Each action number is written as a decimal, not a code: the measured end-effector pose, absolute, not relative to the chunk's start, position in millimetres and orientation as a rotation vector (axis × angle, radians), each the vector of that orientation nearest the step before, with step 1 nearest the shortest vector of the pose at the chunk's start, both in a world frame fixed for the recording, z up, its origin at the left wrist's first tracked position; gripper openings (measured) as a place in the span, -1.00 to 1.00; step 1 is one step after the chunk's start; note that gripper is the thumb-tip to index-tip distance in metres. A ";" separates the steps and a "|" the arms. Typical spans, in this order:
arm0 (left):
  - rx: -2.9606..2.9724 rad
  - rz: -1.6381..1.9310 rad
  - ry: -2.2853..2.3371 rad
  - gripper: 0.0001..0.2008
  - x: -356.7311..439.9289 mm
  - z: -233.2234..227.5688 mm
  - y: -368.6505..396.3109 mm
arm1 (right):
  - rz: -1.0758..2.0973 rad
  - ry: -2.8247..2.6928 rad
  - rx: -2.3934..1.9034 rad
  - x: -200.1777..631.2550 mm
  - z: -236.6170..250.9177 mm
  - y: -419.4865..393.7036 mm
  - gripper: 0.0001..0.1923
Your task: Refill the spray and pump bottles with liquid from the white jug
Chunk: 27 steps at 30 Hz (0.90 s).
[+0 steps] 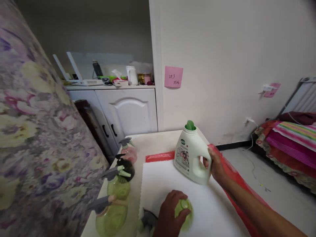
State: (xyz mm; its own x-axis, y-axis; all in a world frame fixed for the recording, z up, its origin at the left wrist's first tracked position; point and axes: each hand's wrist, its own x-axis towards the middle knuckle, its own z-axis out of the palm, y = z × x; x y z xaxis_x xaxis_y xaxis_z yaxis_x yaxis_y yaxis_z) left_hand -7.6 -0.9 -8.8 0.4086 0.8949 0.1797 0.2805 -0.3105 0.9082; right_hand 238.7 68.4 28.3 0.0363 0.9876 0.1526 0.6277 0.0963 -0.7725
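Note:
My right hand [215,164] grips the handle of a white detergent jug [190,153] with a green spout, which stands tilted on a white cloth [212,210]. My left hand [170,214] is closed over the top of a green spray bottle [185,214] at the cloth's near edge. A dark trigger head [148,219] lies just left of that hand.
Several spray bottles stand at the table's left edge: a pink one [128,152], a dark one [126,166] and two green ones [118,186] [111,219]. A red sheet [158,156] lies under the cloth. A floral fabric [37,138] fills the left. A bed [291,144] is at the right.

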 end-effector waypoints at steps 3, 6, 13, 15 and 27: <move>1.823 0.918 0.997 -0.71 -7.7 -11.1 -0.4 | 0.676 -1.281 -1.375 231.4 11.6 84.0 -0.34; 1.821 0.881 1.021 -0.71 -7.8 -5.9 -2.1 | 0.691 -1.206 -1.329 228.7 -3.3 90.6 -0.34; 1.815 0.846 1.044 -0.74 -7.1 7.3 -3.9 | 0.682 -1.140 -1.297 243.3 -4.5 84.8 -0.49; 1.834 0.856 1.034 -0.75 -7.5 6.4 -2.7 | 0.617 -1.097 -1.301 250.3 -4.3 70.1 -0.61; 1.926 0.937 1.086 -0.74 -34.8 19.3 10.2 | 0.854 -1.193 -1.380 208.9 -71.0 -87.1 -0.66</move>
